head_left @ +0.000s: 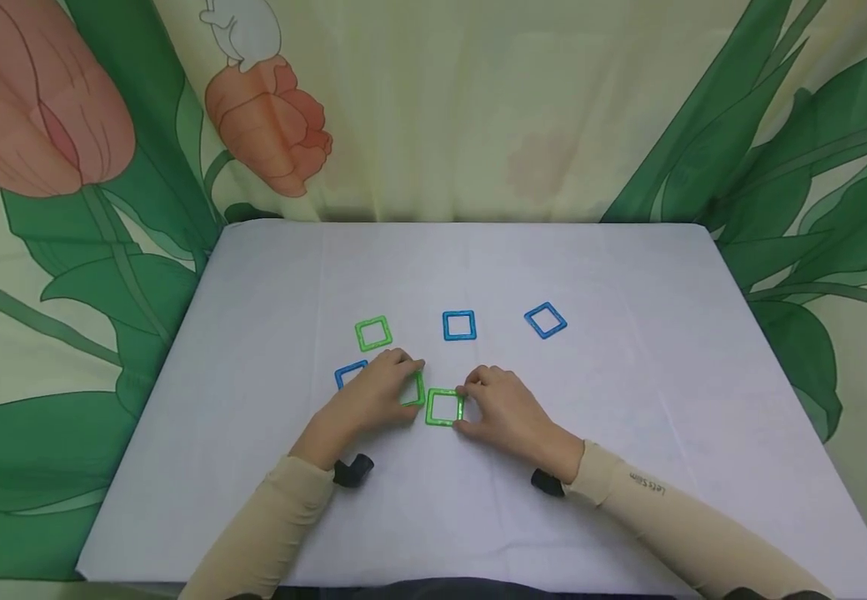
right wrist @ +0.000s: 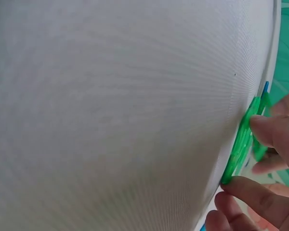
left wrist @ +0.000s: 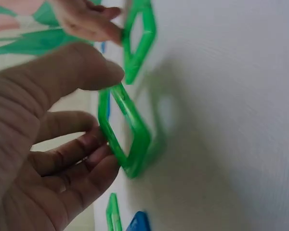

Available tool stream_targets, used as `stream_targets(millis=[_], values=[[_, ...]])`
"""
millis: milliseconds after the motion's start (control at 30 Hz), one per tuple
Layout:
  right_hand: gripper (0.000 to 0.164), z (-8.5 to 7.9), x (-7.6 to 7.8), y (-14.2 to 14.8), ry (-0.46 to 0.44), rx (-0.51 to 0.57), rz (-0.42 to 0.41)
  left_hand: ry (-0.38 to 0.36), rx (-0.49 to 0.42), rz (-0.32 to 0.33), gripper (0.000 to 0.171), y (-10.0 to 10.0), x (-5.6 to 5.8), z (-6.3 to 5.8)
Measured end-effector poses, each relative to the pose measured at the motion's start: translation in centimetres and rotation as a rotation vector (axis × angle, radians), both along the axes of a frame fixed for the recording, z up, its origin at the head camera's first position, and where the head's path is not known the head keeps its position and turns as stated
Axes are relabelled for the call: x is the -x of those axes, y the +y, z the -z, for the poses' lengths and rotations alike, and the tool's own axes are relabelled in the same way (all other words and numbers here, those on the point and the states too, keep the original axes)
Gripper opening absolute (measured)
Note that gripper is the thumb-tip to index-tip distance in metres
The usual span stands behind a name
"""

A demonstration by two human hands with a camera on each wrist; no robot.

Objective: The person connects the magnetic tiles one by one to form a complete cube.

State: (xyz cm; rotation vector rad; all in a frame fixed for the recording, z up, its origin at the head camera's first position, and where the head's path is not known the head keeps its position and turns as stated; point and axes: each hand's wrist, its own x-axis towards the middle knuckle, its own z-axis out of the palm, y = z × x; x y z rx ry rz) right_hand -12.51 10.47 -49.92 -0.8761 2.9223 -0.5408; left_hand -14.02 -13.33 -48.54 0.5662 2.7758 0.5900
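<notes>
Table (head_left: 591, 500) | left hand (head_left: 377, 392) pinching green square (head_left: 420, 388), mid-table | right hand (head_left: 512, 417) pinching 2nd green square (head_left: 429, 408) just beside it | farther back: 3rd green square (head_left: 359, 337), 2 blue squares (head_left: 459, 337) (1 more blue square (head_left: 350, 367), partly behind left hand)

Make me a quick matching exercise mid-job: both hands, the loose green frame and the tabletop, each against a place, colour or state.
Column one:
1. Left hand
2. Right hand
3. Loose green frame
4. Tabletop

Column two:
A. Holding the rightmost green frame
B. White
C. Holding a frame and partly covering a blue frame in the head view
D. At the left end of the far row

Pairs: 1-C, 2-A, 3-D, 4-B
</notes>
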Motion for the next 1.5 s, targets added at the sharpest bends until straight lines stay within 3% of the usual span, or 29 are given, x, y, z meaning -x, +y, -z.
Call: stream_targets(millis=[300, 433, 633, 1000, 1267, 1500], values=[[0.048, -0.1, 0.2, -0.1, -0.019, 0.0, 0.018, -0.064, -0.239, -0.089, 0.06, -0.9, -1.6, 0.2], [0.048, -0.1, 0.3, -0.1, -0.022, 0.001, 0.016, -0.097, -0.392, -0.087, 0.06, -1.1, -2.1, 1.0], [0.046, -0.1, 0.5, -0.2, 0.018, -0.004, -0.007, -0.136, -0.544, -0.053, 0.061, -1.4, -2.2, 1.8], [0.046, -0.1, 0.6, -0.2, 0.044, -0.03, -0.029, -0.178, -0.691, 0.004, 0.062, -0.6, -2.0, 2.7], [0.047, -0.3, 0.6, -0.5, 0.015, -0.037, -0.02, -0.197, -0.695, -0.052, 0.066, -0.6, -2.3, 3.2], [0.047, -0.3, 0.7, -0.5, 0.013, -0.039, -0.021, -0.176, -0.684, -0.031, 0.068, -0.5, -2.3, 3.5]])
